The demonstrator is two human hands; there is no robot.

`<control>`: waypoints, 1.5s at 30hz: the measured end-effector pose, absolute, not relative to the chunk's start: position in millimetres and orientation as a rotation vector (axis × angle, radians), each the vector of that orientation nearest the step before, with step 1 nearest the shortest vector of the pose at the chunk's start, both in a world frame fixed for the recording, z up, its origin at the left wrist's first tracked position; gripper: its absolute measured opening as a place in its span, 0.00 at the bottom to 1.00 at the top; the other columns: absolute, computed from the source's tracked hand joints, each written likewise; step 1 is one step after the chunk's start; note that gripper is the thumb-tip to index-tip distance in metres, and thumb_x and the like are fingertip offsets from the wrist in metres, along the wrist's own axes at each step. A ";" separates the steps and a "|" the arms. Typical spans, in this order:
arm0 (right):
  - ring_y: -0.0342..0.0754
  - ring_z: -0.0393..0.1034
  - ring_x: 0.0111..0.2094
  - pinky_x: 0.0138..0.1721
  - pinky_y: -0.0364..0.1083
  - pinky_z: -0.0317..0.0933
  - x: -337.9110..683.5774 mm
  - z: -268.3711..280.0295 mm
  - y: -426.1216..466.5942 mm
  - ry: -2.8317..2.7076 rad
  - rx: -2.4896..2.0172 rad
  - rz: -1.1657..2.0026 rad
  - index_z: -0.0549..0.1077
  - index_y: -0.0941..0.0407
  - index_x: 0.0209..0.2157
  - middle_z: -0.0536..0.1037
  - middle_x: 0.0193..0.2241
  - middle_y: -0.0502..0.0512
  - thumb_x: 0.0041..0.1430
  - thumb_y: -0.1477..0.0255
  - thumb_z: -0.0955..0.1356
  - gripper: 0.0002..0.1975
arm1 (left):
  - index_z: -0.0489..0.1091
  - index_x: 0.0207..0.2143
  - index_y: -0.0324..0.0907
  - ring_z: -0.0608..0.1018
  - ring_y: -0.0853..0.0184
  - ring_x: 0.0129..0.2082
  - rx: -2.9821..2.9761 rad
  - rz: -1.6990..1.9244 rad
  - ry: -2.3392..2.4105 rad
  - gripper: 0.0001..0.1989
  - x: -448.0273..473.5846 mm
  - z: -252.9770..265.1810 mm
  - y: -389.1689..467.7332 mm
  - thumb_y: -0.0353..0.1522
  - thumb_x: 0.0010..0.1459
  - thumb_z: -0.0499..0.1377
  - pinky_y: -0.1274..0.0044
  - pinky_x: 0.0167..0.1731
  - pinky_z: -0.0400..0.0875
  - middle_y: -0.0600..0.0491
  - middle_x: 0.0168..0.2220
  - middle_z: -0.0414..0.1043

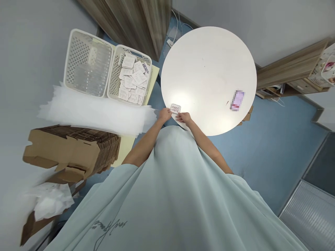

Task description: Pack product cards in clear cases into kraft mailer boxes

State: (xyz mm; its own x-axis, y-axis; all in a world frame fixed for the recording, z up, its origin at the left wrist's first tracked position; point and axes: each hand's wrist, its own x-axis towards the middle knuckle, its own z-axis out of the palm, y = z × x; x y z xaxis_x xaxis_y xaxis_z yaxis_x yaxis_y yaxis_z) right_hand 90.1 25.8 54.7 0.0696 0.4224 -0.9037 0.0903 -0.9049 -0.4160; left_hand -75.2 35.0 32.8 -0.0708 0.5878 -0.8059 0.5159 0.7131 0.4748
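Note:
At the near-left edge of the round white table I hold a small clear plastic case with rows of small pinkish pieces inside. My left hand is closed on the case's left edge, thumb and fingers pinching it. The fingers of my right hand press against its lower right corner; their tips are partly hidden. What the pieces in the case are is too small to tell.
Left of the table stand a white basket of clear plastic trays and another basket of small white-backed packs. Nearer lie a stack of white sheets and folded cardboard boxes. A blurred purple object lies on the table's right.

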 end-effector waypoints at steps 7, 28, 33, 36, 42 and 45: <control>0.40 0.77 0.27 0.32 0.39 0.73 100.0 66.0 14.5 -0.723 -2.075 1.894 0.79 0.57 0.39 0.88 0.39 0.56 0.78 0.76 0.69 0.09 | 0.75 0.67 0.32 0.89 0.56 0.50 0.714 0.299 1.553 0.24 -91.3 50.3 10.7 0.27 0.71 0.61 0.71 0.50 0.83 0.36 0.59 0.85; 0.54 0.84 0.43 0.55 0.52 0.76 -106.2 100.6 30.2 -2.502 -1.255 1.705 0.84 0.54 0.58 0.89 0.49 0.58 0.75 0.66 0.70 0.16 | 0.75 0.66 0.40 0.72 0.45 0.74 0.760 0.747 2.203 0.25 -288.7 35.8 -101.6 0.30 0.67 0.63 0.53 0.74 0.71 0.36 0.71 0.72; 0.54 0.84 0.44 0.56 0.52 0.75 -139.8 105.4 24.0 -2.598 -1.193 1.709 0.83 0.53 0.60 0.89 0.51 0.58 0.77 0.66 0.69 0.16 | 0.73 0.67 0.35 0.68 0.37 0.75 0.982 0.526 2.162 0.27 -293.5 19.2 -86.4 0.26 0.66 0.59 0.46 0.74 0.63 0.29 0.75 0.66; 0.54 0.85 0.45 0.57 0.52 0.75 -141.3 107.5 21.5 -2.623 -1.225 1.706 0.83 0.53 0.60 0.89 0.52 0.58 0.78 0.67 0.69 0.16 | 0.73 0.65 0.36 0.70 0.37 0.72 1.049 0.412 2.172 0.25 -293.5 17.7 -82.6 0.25 0.68 0.56 0.47 0.70 0.66 0.28 0.70 0.70; 0.53 0.84 0.44 0.57 0.52 0.75 -126.0 109.3 21.8 -2.613 -1.342 1.701 0.83 0.54 0.59 0.89 0.51 0.58 0.77 0.67 0.69 0.16 | 0.80 0.54 0.38 0.75 0.39 0.65 1.123 0.253 2.179 0.17 -297.3 18.0 -82.5 0.26 0.73 0.53 0.50 0.64 0.69 0.30 0.57 0.78; 0.54 0.84 0.45 0.57 0.53 0.75 -118.9 108.6 24.0 -2.580 -1.367 1.698 0.84 0.54 0.58 0.89 0.50 0.58 0.77 0.65 0.69 0.16 | 0.82 0.48 0.41 0.77 0.39 0.61 1.129 0.307 2.167 0.16 -298.1 21.2 -85.0 0.27 0.73 0.53 0.50 0.63 0.70 0.33 0.52 0.80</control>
